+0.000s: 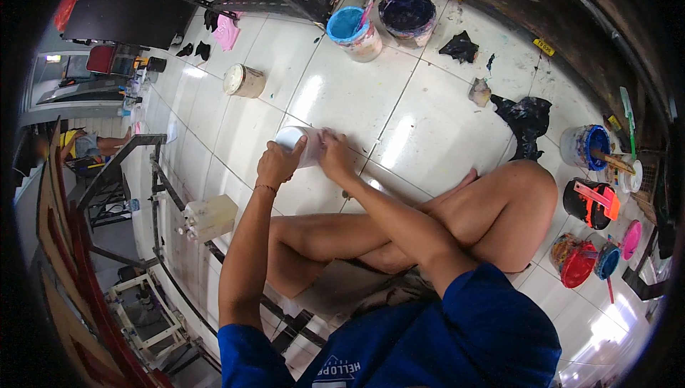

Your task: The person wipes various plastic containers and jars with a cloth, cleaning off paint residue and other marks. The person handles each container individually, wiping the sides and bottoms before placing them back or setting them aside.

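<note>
A white cylindrical plastic tub [310, 151] is tilted on its side above the floor tiles, in front of my crossed legs. Its round, paler end points to the left. My left hand [277, 164] is closed on the near side of that end, thumb laid along the tub. At the other end my right hand [335, 156] grips it, with the fingers partly hidden and slightly blurred. Up and to the left of my hands, a second tub [244, 81] with pale cream contents lies tipped toward the left.
Paint buckets stand at the far side: one light blue [354, 34], one dark [407, 18]. To the right are a blue bucket [585, 147], an orange-and-black one [591, 202] and a red one [576, 259]. Black plastic scraps [524, 120] lie beyond my knee. A yellowish jerrycan [211, 217] sits left.
</note>
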A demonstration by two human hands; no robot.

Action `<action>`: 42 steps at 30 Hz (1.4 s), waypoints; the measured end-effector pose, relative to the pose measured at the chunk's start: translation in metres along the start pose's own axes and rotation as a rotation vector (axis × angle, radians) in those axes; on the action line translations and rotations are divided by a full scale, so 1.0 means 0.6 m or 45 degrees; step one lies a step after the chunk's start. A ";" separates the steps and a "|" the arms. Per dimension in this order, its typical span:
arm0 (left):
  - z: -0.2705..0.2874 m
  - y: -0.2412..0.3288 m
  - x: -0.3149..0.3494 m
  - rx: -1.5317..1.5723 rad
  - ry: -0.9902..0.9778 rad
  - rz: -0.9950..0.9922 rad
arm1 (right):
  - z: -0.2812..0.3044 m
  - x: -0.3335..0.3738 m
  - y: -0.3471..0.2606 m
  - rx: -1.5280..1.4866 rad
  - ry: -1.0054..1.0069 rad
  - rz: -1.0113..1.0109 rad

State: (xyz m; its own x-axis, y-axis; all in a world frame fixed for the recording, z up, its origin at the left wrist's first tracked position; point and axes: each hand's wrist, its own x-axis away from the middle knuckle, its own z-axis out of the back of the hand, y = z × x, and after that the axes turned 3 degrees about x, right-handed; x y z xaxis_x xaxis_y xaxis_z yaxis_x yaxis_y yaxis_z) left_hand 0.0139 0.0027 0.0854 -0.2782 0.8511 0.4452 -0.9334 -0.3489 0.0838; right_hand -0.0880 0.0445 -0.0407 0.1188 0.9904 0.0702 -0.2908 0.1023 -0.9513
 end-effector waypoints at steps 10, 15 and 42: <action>0.030 -0.034 -0.017 -0.397 -0.051 -0.242 | 0.002 -0.019 0.063 0.149 -0.192 0.014; 0.042 -0.042 -0.014 -0.316 0.027 -0.618 | -0.032 0.011 0.031 0.034 0.052 0.055; 0.038 -0.007 -0.014 -0.118 -0.182 0.190 | -0.043 0.058 -0.023 0.225 0.076 0.449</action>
State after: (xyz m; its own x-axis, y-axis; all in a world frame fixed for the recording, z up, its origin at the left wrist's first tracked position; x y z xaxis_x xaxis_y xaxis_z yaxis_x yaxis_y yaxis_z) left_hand 0.0255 -0.0120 0.1014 -0.3859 0.7261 0.5691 -0.9030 -0.4235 -0.0720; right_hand -0.0555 0.0752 -0.0330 0.0361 0.9611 -0.2740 -0.4821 -0.2234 -0.8472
